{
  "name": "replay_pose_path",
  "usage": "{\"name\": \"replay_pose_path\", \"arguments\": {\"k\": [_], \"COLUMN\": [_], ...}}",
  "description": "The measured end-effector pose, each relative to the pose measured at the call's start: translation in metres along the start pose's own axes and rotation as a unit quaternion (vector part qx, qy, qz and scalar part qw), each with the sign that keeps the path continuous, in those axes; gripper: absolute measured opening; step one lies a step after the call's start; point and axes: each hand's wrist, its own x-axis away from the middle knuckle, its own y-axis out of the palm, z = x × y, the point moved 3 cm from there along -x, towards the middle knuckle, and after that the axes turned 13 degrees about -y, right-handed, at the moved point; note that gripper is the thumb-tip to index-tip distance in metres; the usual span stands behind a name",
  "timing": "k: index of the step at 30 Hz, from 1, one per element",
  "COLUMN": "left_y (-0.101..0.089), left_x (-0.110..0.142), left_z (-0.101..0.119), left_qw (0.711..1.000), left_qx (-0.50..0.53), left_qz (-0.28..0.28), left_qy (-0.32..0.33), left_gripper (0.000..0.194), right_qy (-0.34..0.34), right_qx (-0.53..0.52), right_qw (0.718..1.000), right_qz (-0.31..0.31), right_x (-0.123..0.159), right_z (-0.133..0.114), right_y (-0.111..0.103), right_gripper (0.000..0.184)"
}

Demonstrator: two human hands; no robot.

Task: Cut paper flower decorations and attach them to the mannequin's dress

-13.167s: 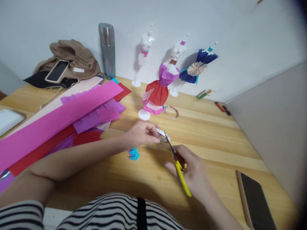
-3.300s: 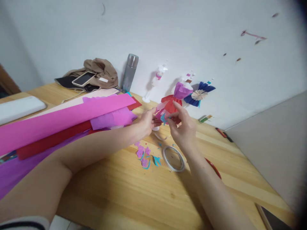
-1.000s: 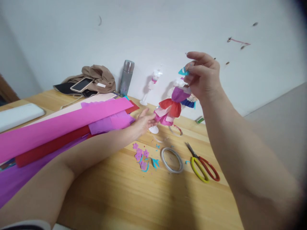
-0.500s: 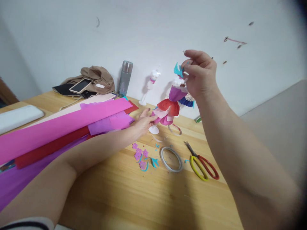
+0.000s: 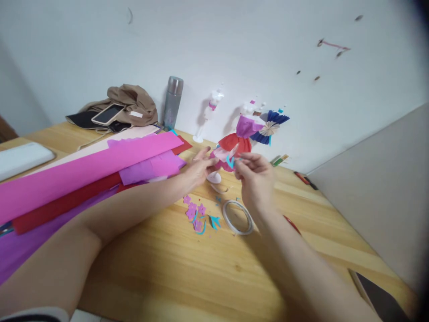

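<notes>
My right hand (image 5: 256, 176) pinches a small blue paper cutout (image 5: 229, 161) in front of the skirt of a paper dress. The dress (image 5: 234, 143) has a purple top, a red overskirt and pink layers below, and is on a small white mannequin with a round base (image 5: 213, 178). At the skirt's left edge is my left hand (image 5: 200, 167), thumb raised apart and fingers stretched against the paper. Below the hands lie several purple paper flowers (image 5: 191, 210), a blue cutout (image 5: 214, 222) and a roll of tape (image 5: 238, 218).
Pink, red and purple paper sheets (image 5: 100, 163) cover the left side. A bare mannequin (image 5: 209, 107), a blue fan-pleated dress (image 5: 273, 127) and a flask (image 5: 173, 103) stand along the wall. My right forearm mostly hides the scissors (image 5: 292, 224). A phone (image 5: 380, 295) lies front right.
My right hand has come down from above the mannequin to the skirt front, still holding the blue cutout. Its forearm now covers most of the scissors. My left hand stays at the skirt.
</notes>
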Motion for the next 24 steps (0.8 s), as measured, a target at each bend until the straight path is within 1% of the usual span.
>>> {"name": "replay_pose_path", "arguments": {"k": [2, 5, 7, 8, 10, 14, 17, 19, 24], "left_y": [0.001, 0.000, -0.001, -0.002, -0.003, -0.003, -0.005, -0.006, -0.004], "left_x": [0.002, 0.004, 0.004, 0.004, 0.004, 0.007, 0.009, 0.008, 0.007], "left_z": [0.000, 0.000, 0.001, 0.001, 0.002, 0.001, -0.002, -0.005, -0.006], "left_qw": [0.999, 0.997, 0.996, 0.997, 0.997, 0.996, 0.995, 0.994, 0.994], "left_qx": [0.004, 0.005, 0.010, 0.011, 0.005, -0.017, -0.042, -0.057, -0.067], "left_qz": [-0.022, -0.062, -0.073, -0.071, -0.067, -0.086, -0.090, -0.088, -0.082], "left_qy": [0.023, 0.040, 0.044, 0.043, 0.039, 0.032, 0.026, 0.024, 0.028], "left_gripper": [0.048, 0.022, 0.013, 0.011, 0.012, 0.013, 0.020, 0.027, 0.042], "right_qy": [0.036, 0.068, 0.079, 0.083, 0.089, 0.097, 0.093, 0.074, -0.009], "right_qx": [-0.004, -0.015, -0.023, -0.026, -0.031, -0.032, -0.033, -0.040, -0.048], "right_qw": [0.999, 0.997, 0.996, 0.995, 0.995, 0.993, 0.993, 0.994, 0.998], "right_qz": [0.007, 0.029, 0.040, 0.042, 0.045, 0.056, 0.067, 0.069, 0.039], "right_x": [0.011, 0.012, 0.011, 0.012, 0.015, 0.024, 0.028, 0.028, 0.023], "right_z": [0.016, 0.029, 0.031, 0.030, 0.029, 0.027, 0.026, 0.022, 0.010], "right_y": [0.001, 0.004, 0.006, 0.007, 0.008, 0.004, 0.000, 0.000, 0.009], "right_gripper": [0.023, 0.025, 0.027, 0.028, 0.028, 0.026, 0.024, 0.024, 0.019]}}
